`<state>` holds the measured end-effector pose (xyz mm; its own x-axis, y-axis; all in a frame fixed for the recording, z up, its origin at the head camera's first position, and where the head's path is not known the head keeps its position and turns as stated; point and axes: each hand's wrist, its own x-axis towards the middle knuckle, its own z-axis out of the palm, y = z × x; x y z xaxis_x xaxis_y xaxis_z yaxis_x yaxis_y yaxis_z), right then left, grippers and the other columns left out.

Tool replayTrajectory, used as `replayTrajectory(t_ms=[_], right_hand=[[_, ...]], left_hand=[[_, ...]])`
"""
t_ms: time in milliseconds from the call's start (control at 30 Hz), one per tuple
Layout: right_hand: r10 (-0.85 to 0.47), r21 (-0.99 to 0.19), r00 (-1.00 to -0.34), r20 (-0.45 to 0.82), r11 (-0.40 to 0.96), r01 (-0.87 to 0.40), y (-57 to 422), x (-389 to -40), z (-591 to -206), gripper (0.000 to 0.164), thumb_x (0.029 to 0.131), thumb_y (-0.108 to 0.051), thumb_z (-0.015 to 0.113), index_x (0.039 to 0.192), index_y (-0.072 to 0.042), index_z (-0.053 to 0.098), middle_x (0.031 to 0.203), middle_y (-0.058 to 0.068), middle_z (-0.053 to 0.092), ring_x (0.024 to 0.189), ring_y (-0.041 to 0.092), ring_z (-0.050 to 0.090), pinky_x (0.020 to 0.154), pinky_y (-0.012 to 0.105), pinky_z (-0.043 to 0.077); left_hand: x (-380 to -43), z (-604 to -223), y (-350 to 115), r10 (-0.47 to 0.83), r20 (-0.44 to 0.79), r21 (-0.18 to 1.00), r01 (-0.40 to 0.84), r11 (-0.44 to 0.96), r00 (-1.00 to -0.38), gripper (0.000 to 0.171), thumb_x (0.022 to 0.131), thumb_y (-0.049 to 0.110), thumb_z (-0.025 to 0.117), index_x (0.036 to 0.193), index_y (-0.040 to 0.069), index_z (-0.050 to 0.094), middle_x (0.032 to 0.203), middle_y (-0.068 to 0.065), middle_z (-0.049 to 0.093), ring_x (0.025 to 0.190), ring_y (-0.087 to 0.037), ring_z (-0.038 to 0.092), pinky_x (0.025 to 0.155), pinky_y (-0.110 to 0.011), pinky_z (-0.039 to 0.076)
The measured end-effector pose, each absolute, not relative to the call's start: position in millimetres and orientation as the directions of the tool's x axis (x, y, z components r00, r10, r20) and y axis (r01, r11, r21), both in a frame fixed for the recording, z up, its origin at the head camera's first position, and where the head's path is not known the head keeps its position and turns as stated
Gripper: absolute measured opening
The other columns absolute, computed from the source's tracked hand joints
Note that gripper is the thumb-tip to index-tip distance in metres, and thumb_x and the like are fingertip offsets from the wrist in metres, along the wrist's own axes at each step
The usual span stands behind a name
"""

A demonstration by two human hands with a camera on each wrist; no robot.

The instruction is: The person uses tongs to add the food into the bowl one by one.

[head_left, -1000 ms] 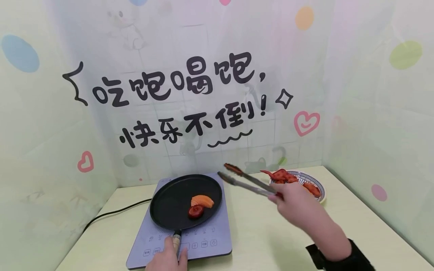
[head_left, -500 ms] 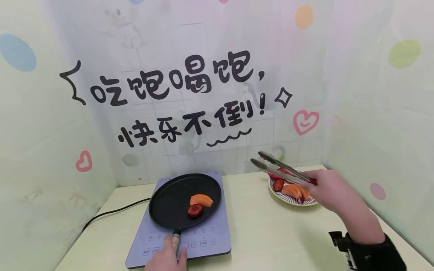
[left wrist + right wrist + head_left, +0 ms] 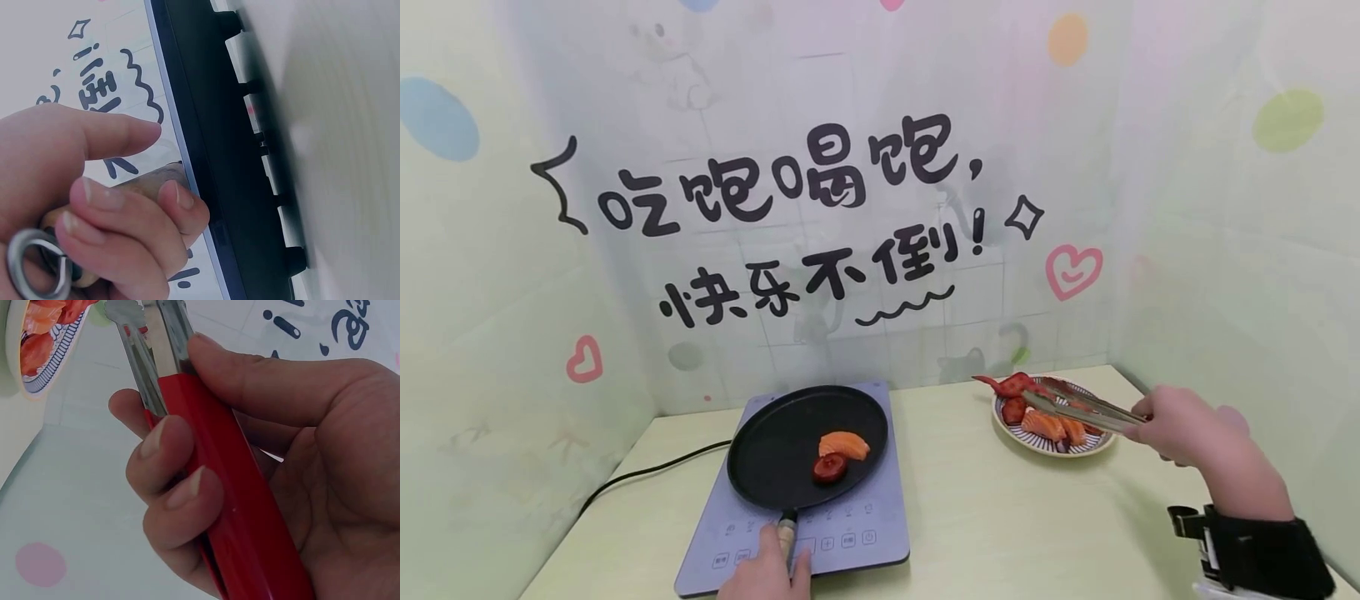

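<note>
My left hand grips the wooden handle of a round black frying pan, its fingers curled round it. In the pan lie an orange slice of salmon and a dark red round piece. On the right, my right hand holds metal tongs by their red handles. The tongs' tips reach over a patterned plate and overlap the red food on it. Orange salmon slices and a red pointed piece lie on that plate.
Under the pan sits a blue-grey induction cooktop with a black cord running off to the left. The pale table meets a printed curtain at the back and sides.
My right hand has moved right, then lowered, bringing the tongs from between pan and plate down over the plate. The left hand stays on the pan handle.
</note>
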<state>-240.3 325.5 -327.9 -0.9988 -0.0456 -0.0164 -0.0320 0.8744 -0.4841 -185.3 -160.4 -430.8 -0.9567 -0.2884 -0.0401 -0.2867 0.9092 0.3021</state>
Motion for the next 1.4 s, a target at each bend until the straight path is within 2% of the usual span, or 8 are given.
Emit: replayTrajectory(t_ms=[267, 433, 600, 900, 1133, 1400], right_hand=[[-0.046, -0.521, -0.995, -0.089, 0.853, 0.007, 329, -242, -335, 0.013, 0.1, -0.009, 0.065, 0.096, 0.002, 0.072, 0.061, 0.0, 0.044, 0.054, 0.014, 0.043, 0.054, 0.031, 0.04], [-0.041, -0.542, -0.995, -0.087, 0.84, 0.013, 328, -243, -340, 0.016, 0.098, -0.008, 0.066, 0.1, 0.005, 0.073, 0.061, -0.001, 0.043, 0.053, 0.014, 0.043, 0.053, 0.029, 0.04], [-0.042, -0.541, -0.997, -0.072, 0.841, 0.004, 328, -244, -342, 0.018, 0.097, -0.007, 0.067, 0.103, 0.008, 0.073, 0.063, 0.0, 0.045, 0.052, 0.013, 0.044, 0.052, 0.028, 0.041], [-0.037, -0.513, -0.997, -0.062, 0.858, 0.0, 328, -244, -344, 0.009, 0.093, -0.003, 0.069, 0.097, 0.001, 0.076, 0.064, 0.001, 0.052, 0.051, 0.013, 0.049, 0.052, 0.028, 0.046], [-0.036, -0.488, -0.998, -0.049, 0.873, -0.008, 329, -246, -343, 0.014, 0.094, -0.001, 0.064, 0.097, 0.001, 0.077, 0.073, 0.004, 0.06, 0.052, 0.014, 0.05, 0.053, 0.03, 0.047], [-0.014, -0.492, -0.999, -0.037, 0.871, 0.006, 329, -247, -341, 0.02, 0.091, -0.002, 0.058, 0.099, 0.002, 0.077, 0.073, 0.004, 0.06, 0.053, 0.015, 0.056, 0.053, 0.031, 0.051]], left_hand=[[-184, -428, -160, -0.285, -0.043, 0.31, -0.284, 0.907, -0.958, 0.054, 0.099, 0.039, 0.069, 0.122, -0.007, 0.051, 0.071, -0.014, 0.057, 0.061, -0.027, 0.057, 0.061, -0.041, 0.045], [-182, -426, -160, -0.278, -0.036, 0.31, -0.275, 0.91, -0.96, 0.055, 0.099, 0.039, 0.069, 0.122, -0.007, 0.051, 0.071, -0.014, 0.057, 0.061, -0.027, 0.057, 0.061, -0.04, 0.044], [-182, -426, -161, -0.27, -0.028, 0.31, -0.265, 0.913, -0.962, 0.054, 0.099, 0.039, 0.068, 0.121, -0.008, 0.05, 0.069, -0.014, 0.056, 0.059, -0.027, 0.057, 0.06, -0.039, 0.043], [-182, -427, -161, -0.273, -0.029, 0.31, -0.268, 0.912, -0.962, 0.055, 0.099, 0.039, 0.069, 0.121, -0.007, 0.05, 0.069, -0.014, 0.056, 0.06, -0.027, 0.057, 0.06, -0.039, 0.043], [-183, -427, -160, -0.273, -0.05, 0.309, -0.275, 0.91, -0.961, 0.058, 0.099, 0.039, 0.069, 0.125, -0.008, 0.05, 0.071, -0.014, 0.057, 0.06, -0.027, 0.057, 0.061, -0.039, 0.044], [-182, -426, -160, -0.274, -0.04, 0.316, -0.272, 0.909, -0.961, 0.056, 0.099, 0.039, 0.069, 0.123, -0.008, 0.05, 0.07, -0.014, 0.057, 0.06, -0.027, 0.057, 0.06, -0.039, 0.043]])
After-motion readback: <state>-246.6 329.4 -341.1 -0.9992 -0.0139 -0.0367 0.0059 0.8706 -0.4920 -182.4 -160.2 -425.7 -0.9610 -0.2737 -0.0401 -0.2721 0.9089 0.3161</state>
